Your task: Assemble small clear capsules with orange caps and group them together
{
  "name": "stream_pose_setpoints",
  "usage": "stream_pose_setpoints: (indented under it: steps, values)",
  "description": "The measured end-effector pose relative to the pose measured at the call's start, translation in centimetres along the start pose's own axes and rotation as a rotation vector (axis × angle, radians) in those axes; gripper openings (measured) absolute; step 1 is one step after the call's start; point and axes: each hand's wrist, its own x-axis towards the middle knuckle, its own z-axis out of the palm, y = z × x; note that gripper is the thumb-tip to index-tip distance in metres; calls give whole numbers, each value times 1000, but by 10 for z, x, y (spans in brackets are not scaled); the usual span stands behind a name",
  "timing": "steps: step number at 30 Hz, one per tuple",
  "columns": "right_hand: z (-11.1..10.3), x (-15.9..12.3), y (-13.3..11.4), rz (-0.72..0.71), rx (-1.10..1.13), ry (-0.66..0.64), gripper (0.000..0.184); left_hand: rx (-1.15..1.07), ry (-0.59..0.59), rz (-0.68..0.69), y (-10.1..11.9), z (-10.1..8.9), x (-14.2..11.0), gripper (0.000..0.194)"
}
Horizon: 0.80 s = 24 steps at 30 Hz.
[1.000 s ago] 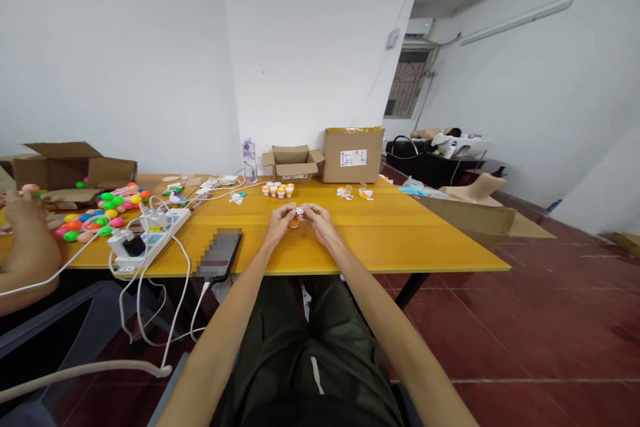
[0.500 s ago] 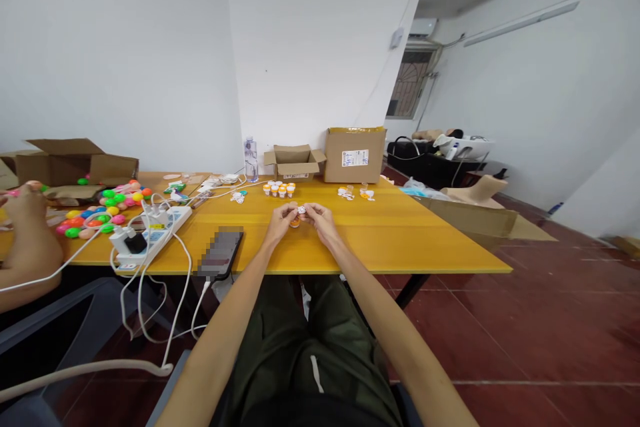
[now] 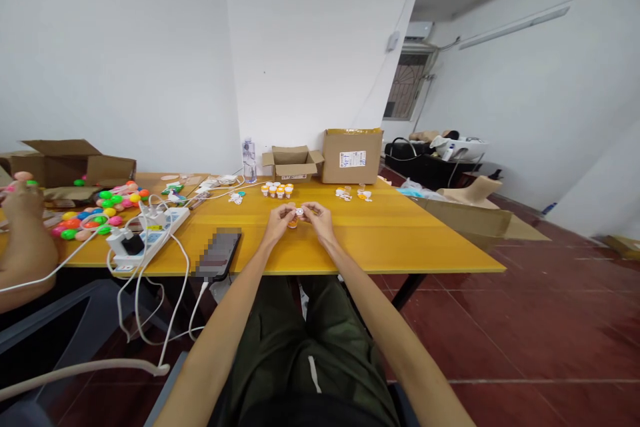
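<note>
My left hand (image 3: 279,222) and my right hand (image 3: 319,220) meet over the wooden table (image 3: 400,233), fingertips closed from both sides on a small white round piece (image 3: 299,211) with dark marks on its face. Just below it, a small orange container (image 3: 293,223) is on the table, partly hidden by my left fingers. Farther back, several small jars with white and orange tops (image 3: 277,191) stand in a tight group. Loose white and orange parts (image 3: 344,194) lie to the right, with more orange and white pieces (image 3: 365,194) beside them.
A phone (image 3: 219,255) and a power strip with cables (image 3: 157,240) occupy the left. Beyond the jars stand a bottle (image 3: 249,161), an open carton (image 3: 293,163) and a closed carton (image 3: 351,157). Another person's arm (image 3: 27,233) reaches among colourful balls (image 3: 113,200) at far left.
The white piece has turned slightly in my fingertips, its marked face now showing more clearly. Both hands stay in nearly the same place; the whole view has shifted a little.
</note>
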Motion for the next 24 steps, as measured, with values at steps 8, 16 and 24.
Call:
stream_pose_setpoints:
  steps: [8, 16, 24]
  values:
    - [0, -2, -5, 27, -5, -26, 33, 19, 14, 8, -1, 0, -1, 18]
    - [3, -3, -9, 43, 13, -42, 35, 32, 6, 2, -5, -2, 0, 23]
    - [6, -7, -14, 78, 49, -75, 34, 36, 9, 4, -2, 0, 0, 20]
